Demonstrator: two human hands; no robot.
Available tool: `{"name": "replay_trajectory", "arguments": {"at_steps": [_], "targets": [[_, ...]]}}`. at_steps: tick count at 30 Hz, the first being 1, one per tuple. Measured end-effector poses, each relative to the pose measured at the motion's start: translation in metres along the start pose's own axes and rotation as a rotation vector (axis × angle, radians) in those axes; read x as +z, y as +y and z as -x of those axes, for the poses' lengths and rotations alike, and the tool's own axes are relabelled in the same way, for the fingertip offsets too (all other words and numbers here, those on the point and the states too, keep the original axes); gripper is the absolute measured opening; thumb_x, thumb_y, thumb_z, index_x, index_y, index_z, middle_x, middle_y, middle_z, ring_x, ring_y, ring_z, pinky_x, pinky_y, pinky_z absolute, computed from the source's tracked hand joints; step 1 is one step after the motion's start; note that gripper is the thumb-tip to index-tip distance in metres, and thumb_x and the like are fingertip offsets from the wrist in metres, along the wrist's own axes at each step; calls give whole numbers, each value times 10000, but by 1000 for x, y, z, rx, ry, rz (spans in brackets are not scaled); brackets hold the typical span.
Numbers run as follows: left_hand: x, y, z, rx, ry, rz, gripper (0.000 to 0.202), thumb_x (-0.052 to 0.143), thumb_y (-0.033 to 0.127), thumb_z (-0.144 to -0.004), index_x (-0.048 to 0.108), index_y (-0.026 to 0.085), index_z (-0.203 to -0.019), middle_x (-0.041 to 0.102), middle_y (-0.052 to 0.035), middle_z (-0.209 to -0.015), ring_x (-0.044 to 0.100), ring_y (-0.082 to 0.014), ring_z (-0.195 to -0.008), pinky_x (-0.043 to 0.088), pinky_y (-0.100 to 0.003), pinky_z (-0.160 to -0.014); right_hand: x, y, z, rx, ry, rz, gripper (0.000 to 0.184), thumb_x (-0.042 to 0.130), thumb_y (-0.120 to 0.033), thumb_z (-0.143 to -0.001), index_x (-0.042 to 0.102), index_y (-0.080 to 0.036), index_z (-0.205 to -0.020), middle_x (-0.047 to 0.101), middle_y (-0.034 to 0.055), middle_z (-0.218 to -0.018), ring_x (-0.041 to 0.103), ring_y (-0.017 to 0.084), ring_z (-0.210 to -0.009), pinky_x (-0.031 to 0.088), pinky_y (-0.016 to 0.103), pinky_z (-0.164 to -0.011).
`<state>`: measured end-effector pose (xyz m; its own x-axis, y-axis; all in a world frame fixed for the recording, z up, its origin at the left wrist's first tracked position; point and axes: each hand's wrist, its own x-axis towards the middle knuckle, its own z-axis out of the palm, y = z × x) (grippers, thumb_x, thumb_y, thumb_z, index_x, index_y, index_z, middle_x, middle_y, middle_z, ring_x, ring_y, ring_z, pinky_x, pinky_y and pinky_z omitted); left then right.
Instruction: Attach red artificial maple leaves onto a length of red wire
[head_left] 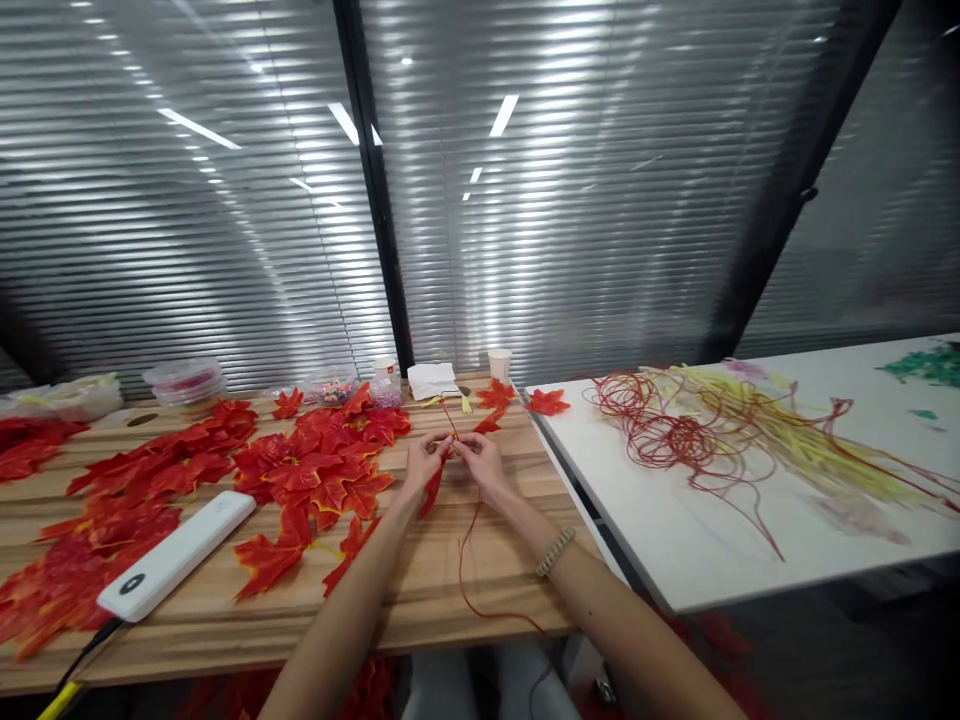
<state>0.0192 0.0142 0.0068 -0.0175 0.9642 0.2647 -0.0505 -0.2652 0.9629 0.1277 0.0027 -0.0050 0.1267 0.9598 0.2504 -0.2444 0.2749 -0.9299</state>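
Note:
Over the wooden table, my left hand and my right hand meet fingertip to fingertip. Both are closed in a pinch on a thin red cord. One length of it rises above the fingers; another trails down across the wood and over the front edge. A red artificial maple leaf hangs just under my left fingers; whether it is tied to the cord I cannot tell. Beyond my hands lie more red maple leaves and a small yellow piece.
Heaps of red leaves and a white power bank with a cable lie left. Paper cups, white paper and plastic tubs line the back. A white table at right bears tangled red cord and yellow strands.

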Motion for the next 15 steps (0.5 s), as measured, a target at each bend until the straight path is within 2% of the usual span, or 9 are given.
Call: {"name": "replay_trajectory", "arguments": {"at_steps": [4, 15], "targets": [[1, 0, 2, -3, -18, 23, 298, 726, 318, -521, 676, 133, -749, 667, -72, -704, 582, -163, -610, 447, -278, -610, -1, -1, -1, -22, -5, 41, 132, 614, -259, -612, 597, -148, -681, 623, 26, -652, 577, 144, -617, 456, 262, -620], [1, -6, 1, -11, -86, 106, 442, 731, 357, -519, 656, 115, -882, 670, -106, -768, 602, -190, -707, 454, -303, -668, 0, -8, -1, -23, 14, 69, 158, 607, -285, -622, 601, -146, -696, 632, 42, -674, 584, 157, -614, 463, 274, -598]]}}
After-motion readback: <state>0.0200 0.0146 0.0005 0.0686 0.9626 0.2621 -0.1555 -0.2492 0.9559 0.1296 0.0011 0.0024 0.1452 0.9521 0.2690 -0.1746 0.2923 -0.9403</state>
